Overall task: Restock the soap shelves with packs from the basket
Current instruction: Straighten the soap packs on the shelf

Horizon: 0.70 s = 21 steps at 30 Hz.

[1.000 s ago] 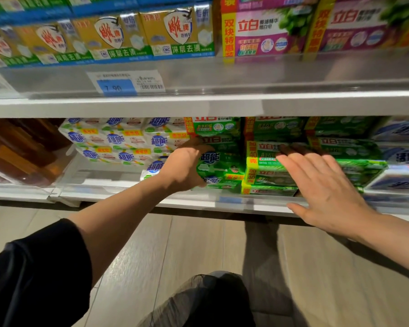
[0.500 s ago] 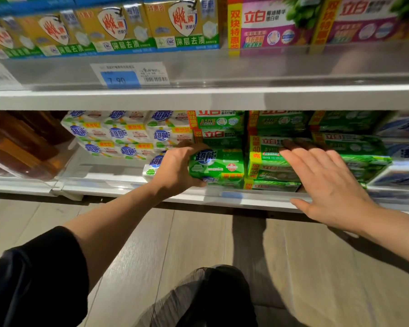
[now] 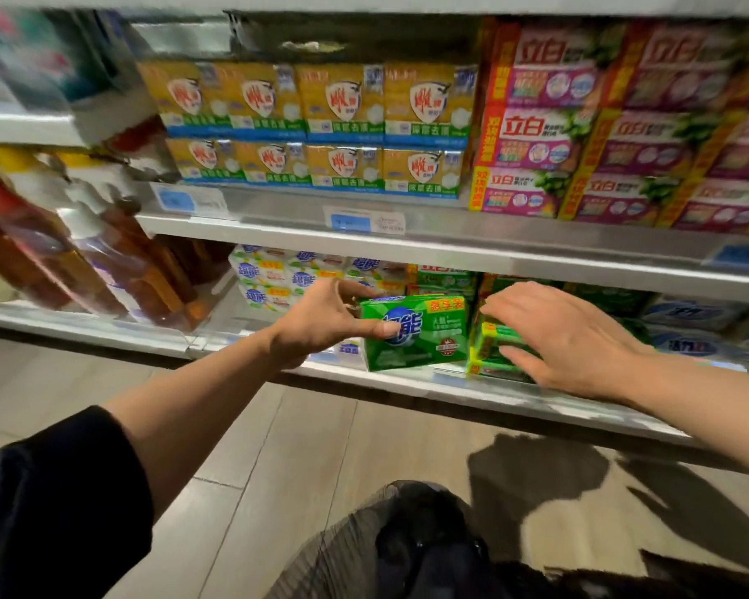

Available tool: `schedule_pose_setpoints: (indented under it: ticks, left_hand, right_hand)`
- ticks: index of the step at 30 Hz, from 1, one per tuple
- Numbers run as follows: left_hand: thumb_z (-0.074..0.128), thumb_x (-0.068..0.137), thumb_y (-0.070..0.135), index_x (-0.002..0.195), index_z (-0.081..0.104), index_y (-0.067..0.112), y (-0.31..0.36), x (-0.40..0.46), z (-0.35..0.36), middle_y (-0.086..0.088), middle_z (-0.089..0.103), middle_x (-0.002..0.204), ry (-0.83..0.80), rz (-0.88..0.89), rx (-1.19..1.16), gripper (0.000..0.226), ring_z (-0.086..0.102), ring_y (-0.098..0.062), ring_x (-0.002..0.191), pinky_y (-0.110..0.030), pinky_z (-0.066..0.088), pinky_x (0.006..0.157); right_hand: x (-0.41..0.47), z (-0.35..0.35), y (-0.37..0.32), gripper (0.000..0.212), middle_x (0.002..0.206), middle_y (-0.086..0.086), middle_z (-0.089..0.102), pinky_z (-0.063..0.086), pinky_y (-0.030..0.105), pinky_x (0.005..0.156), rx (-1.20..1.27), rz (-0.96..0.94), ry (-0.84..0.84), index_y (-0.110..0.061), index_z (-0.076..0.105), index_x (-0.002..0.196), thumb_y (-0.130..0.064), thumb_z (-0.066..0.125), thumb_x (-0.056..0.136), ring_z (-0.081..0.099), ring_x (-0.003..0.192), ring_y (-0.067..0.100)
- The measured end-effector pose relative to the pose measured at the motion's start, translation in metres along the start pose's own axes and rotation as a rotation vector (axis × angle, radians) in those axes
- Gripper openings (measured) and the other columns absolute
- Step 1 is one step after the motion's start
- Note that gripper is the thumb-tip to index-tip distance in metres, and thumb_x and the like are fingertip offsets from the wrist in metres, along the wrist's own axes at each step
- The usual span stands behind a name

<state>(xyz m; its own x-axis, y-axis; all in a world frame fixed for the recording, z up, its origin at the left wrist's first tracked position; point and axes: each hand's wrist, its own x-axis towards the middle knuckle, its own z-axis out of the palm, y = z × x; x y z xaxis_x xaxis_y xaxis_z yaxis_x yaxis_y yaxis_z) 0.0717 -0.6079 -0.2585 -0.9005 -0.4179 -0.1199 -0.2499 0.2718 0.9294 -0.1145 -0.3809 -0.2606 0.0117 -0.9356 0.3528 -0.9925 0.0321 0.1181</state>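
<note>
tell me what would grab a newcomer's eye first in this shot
The bright green rectangular soap pack at the front edge of the bottom shelf, gripped at its left end by the left hand. Right beside it, the right hand rests with spread fingers on a stack of green and yellow soap packs. Above, rows of yellow soap boxes fill the middle shelf.

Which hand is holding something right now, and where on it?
Left hand grips the green rectangular soap pack by its left end. Right hand holds nothing.

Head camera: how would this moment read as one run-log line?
left hand grips green soap pack at lower shelf edge | right hand open on neighbouring green packs
</note>
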Motion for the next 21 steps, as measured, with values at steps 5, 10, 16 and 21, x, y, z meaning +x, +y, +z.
schedule_pose_setpoints:
  ticks: [5, 10, 16, 21]
  left_hand:
    - [0.084, 0.056, 0.028, 0.113, 0.064, 0.009, 0.018, -0.022, -0.026, -0.004, 0.075, 0.096, 0.044, 0.055, -0.049, 0.064, 0.072, -0.018, 0.089, -0.028, 0.059, 0.075]
    - [0.083, 0.058, 0.001, 0.118, 0.062, 0.006, 0.055, -0.029, -0.084, -0.005, 0.073, 0.102, 0.112, 0.121, -0.056, 0.064, 0.071, -0.016, 0.092, -0.024, 0.057, 0.072]
    - [0.080, 0.055, 0.003, 0.116, 0.063, 0.007, 0.100, -0.034, -0.143, -0.006, 0.073, 0.105, 0.224, 0.278, -0.069, 0.063, 0.069, -0.018, 0.096, -0.028, 0.058, 0.076]
    - [0.085, 0.058, -0.004, 0.116, 0.063, 0.006, 0.154, -0.040, -0.183, -0.008, 0.073, 0.101, 0.239, 0.425, -0.092, 0.064, 0.071, -0.015, 0.082, -0.020, 0.056, 0.064]
  right_hand:
    - [0.029, -0.033, -0.014, 0.064, 0.109, 0.020, 0.065, 0.052, 0.047, 0.087, -0.080, 0.026, 0.072, 0.003, 0.063, 0.111, -0.011, 0.089, 0.055, 0.064, 0.100, 0.037]
    - [0.080, -0.053, -0.016, 0.073, 0.119, 0.019, 0.062, 0.043, 0.037, 0.100, -0.147, 0.066, 0.149, 0.002, 0.060, 0.119, -0.018, 0.089, 0.055, 0.061, 0.109, 0.034]
    - [0.136, -0.091, -0.029, 0.065, 0.129, 0.020, 0.054, 0.027, 0.040, 0.112, -0.190, 0.103, 0.419, 0.001, 0.055, 0.124, -0.013, 0.078, 0.066, 0.047, 0.121, 0.033]
    - [0.175, -0.147, -0.027, 0.073, 0.141, 0.019, 0.044, 0.020, 0.046, 0.117, -0.269, 0.159, 0.611, 0.000, 0.043, 0.137, -0.021, 0.067, 0.071, 0.038, 0.131, 0.033]
